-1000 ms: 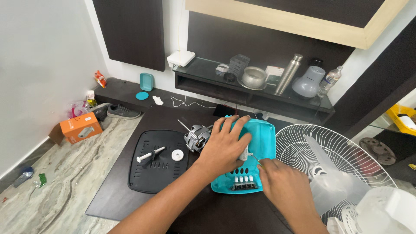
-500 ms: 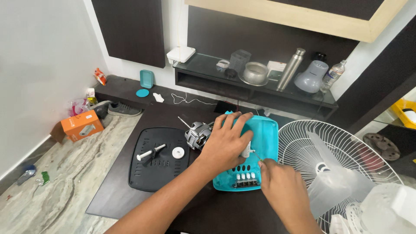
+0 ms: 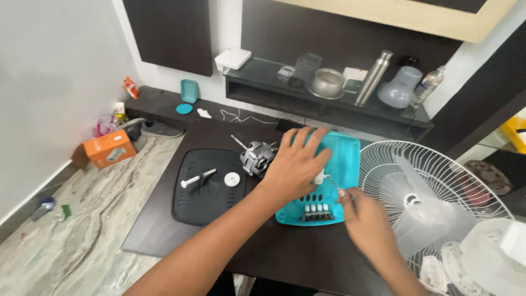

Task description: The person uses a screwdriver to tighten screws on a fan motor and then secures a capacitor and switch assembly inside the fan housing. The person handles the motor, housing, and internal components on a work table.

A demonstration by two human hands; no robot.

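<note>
Looking down from the head camera, the left hand [image 3: 296, 164] lies flat and spread wide on the teal plastic fan cover [image 3: 329, 181], pressing it onto the dark wooden desk [image 3: 296, 257]. The cover sits in the middle of the desk, between the black plastic base plate [image 3: 205, 200] and the white wire fan guard [image 3: 433, 203]. The right hand [image 3: 367, 225] is pinched narrow around a thin tool [image 3: 332, 181] whose tip meets the cover near the left hand's fingers; what kind of tool it is cannot be told.

The tool could slip off and poke the left hand, because that hand is so close to the tip. The cover could slide if the left hand lets up. The grey metal fan motor [image 3: 256, 158] sits just beside the left hand, so a bump could roll it. The small white round cap [image 3: 232, 178] and the white bolt [image 3: 196, 178] lie loose on the base plate, and a knock could send them to the marble floor [image 3: 66, 246].
</note>
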